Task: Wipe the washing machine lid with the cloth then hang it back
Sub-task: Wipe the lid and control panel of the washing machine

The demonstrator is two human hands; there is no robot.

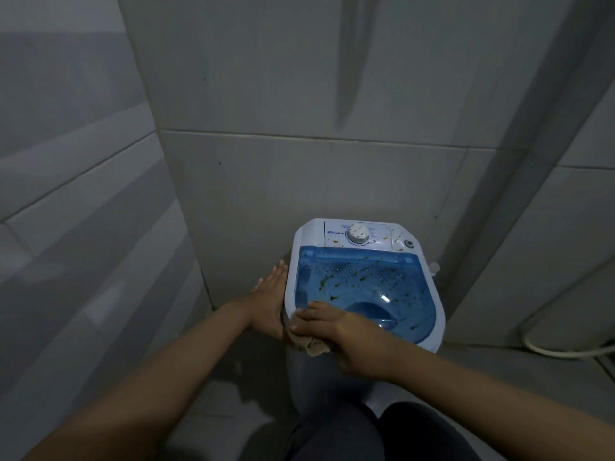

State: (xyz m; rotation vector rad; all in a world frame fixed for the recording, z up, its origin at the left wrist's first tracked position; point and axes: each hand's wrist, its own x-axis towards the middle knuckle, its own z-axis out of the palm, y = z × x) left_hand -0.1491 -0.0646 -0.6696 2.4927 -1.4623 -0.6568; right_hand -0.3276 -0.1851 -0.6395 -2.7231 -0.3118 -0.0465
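A small white washing machine (307, 232) stands against the tiled wall, its translucent blue lid (366, 284) flecked with green and brown dirt. My right hand (336, 331) presses a crumpled beige cloth (314, 347) onto the lid's near left corner. My left hand (271, 294) lies flat with fingers spread against the machine's left side.
A white control panel with a round dial (358, 233) sits behind the lid, also speckled. Grey tiled walls (299, 94) close in on the left, back and right. A pale hose (559, 347) curves along the floor at the right. My dark-trousered legs (366, 434) are just below the machine.
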